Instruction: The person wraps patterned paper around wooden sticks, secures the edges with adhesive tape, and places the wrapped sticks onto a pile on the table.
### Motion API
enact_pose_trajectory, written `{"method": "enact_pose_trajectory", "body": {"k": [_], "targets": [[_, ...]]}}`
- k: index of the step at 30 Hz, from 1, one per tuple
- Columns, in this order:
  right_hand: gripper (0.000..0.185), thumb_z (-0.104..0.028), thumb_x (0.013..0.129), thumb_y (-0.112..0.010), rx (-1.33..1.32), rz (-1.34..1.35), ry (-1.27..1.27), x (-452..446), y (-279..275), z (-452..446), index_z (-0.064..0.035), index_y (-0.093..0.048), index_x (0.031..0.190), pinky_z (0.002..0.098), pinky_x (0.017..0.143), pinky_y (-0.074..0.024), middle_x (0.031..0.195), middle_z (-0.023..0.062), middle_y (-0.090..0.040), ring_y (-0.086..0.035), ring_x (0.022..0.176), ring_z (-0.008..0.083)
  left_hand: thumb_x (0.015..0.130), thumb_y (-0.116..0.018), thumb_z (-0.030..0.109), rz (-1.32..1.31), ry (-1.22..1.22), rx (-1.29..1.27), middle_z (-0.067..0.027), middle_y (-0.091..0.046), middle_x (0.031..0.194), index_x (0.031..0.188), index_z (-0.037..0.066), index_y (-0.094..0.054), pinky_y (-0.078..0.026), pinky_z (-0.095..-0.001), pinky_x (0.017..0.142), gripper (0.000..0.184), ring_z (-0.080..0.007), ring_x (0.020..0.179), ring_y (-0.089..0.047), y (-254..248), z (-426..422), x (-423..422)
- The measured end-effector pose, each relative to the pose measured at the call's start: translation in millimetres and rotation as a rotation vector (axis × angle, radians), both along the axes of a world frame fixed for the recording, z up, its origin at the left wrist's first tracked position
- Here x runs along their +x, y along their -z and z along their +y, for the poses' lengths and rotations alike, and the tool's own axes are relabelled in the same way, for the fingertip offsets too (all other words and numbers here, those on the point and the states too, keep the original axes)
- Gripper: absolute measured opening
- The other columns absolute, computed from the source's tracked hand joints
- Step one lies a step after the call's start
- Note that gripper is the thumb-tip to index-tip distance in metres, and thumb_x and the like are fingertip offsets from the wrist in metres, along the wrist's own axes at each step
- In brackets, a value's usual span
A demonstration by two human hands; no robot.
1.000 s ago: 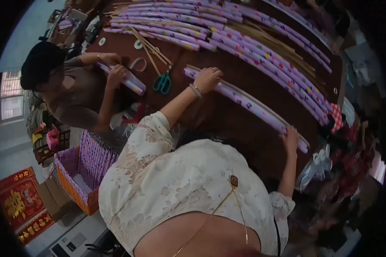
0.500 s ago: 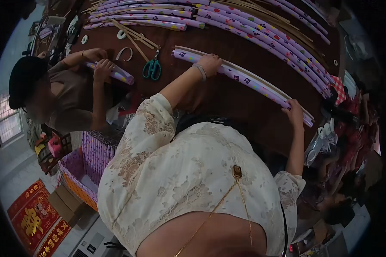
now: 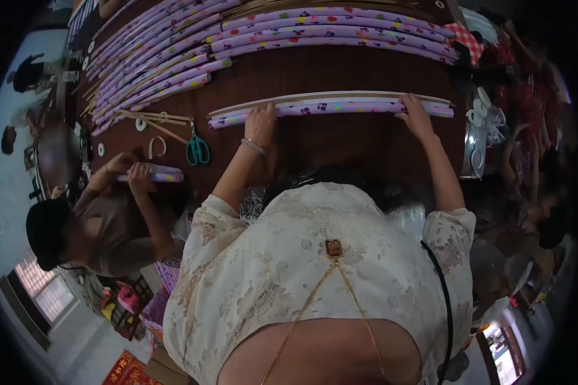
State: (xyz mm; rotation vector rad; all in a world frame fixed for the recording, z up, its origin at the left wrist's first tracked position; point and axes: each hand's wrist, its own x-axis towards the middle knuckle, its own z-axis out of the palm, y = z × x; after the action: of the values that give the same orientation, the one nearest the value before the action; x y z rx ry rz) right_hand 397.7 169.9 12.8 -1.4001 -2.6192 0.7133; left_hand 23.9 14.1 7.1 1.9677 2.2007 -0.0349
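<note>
A long purple patterned roll (image 3: pixel 337 108) lies across the brown table in front of me, with a pale strip and a brown strip along its far edge. Near its left end, my left hand (image 3: pixel 260 123) grips it, a bracelet on the wrist. My right hand (image 3: pixel 415 114) holds the same roll near its right end, thumb on the near side and fingers over the top. Teal-handled scissors (image 3: pixel 198 151) lie left of my left hand, beside thin wooden sticks (image 3: pixel 158 119).
At the left, a co-worker in a black cap (image 3: pixel 49 233) holds a short purple roll (image 3: pixel 163 174). Many purple rolls (image 3: pixel 330 32) lie across the table's far side. White tape rings (image 3: pixel 101 149) sit at left; a checked cloth (image 3: pixel 463 42) and plastic-wrapped items (image 3: pixel 484 119) are at right.
The view has turned, so the roll now runs nearly level across it instead of slanting down to the right. Both my hands stay on the roll. The co-worker appears lower at the left.
</note>
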Motion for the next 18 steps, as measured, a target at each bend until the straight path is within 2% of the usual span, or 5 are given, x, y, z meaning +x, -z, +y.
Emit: {"method": "enact_pose_trajectory", "body": {"k": [4,9,14,15,18], "targets": [[0.036,-0.009,0.067,-0.070,0.017,0.111,0.027,5,13,-1,-0.0027,-0.052,0.097,0.0401,0.081,-0.0417,0.101,0.0138,-0.045,-0.047,0.095,0.0341,0.077,-0.048,0.005,-0.095,0.063,0.166,-0.0169,-0.058,0.098,0.104,0.005,-0.050,-0.046,-0.0414,0.076,0.027,-0.0331,0.092,-0.055,9,-9,-3],[0.034,-0.012,0.067,-0.070,0.191,0.081,0.016,9,19,-5,-0.0048,-0.054,0.096,0.0393,0.081,-0.0420,0.099,0.0114,-0.045,-0.046,0.095,0.0310,0.073,-0.055,0.004,-0.204,0.088,0.167,-0.0171,-0.051,0.102,0.104,0.005,-0.051,-0.046,-0.0412,0.076,0.031,-0.0327,0.095,-0.052,8,-12,-5],[0.030,-0.018,0.070,-0.067,0.238,-0.014,0.013,9,19,-10,-0.0084,-0.056,0.097,0.0384,0.080,-0.0419,0.098,0.0082,-0.046,-0.048,0.093,0.0268,0.074,-0.058,0.008,-0.105,0.189,0.189,-0.0158,-0.050,0.101,0.104,0.006,-0.052,-0.043,-0.0391,0.080,0.031,-0.0331,0.094,-0.049,13,-12,-11],[0.033,-0.011,0.069,-0.066,0.225,0.038,0.003,10,18,-9,-0.0072,-0.055,0.099,0.0389,0.078,-0.0420,0.098,0.0097,-0.048,-0.049,0.093,0.0295,0.074,-0.058,0.008,-0.111,0.204,0.190,-0.0158,-0.050,0.101,0.104,0.006,-0.052,-0.043,-0.0391,0.080,0.031,-0.0331,0.094,-0.049,14,-13,-12],[0.037,-0.011,0.069,-0.066,0.286,0.058,0.017,8,14,-15,-0.0083,-0.052,0.104,0.0391,0.081,-0.0415,0.101,0.0099,-0.049,-0.049,0.095,0.0298,0.075,-0.059,0.013,-0.156,0.163,0.222,-0.0163,-0.052,0.102,0.108,0.004,-0.051,-0.043,-0.0403,0.080,0.035,-0.0333,0.094,-0.051,16,-16,-13]]}}
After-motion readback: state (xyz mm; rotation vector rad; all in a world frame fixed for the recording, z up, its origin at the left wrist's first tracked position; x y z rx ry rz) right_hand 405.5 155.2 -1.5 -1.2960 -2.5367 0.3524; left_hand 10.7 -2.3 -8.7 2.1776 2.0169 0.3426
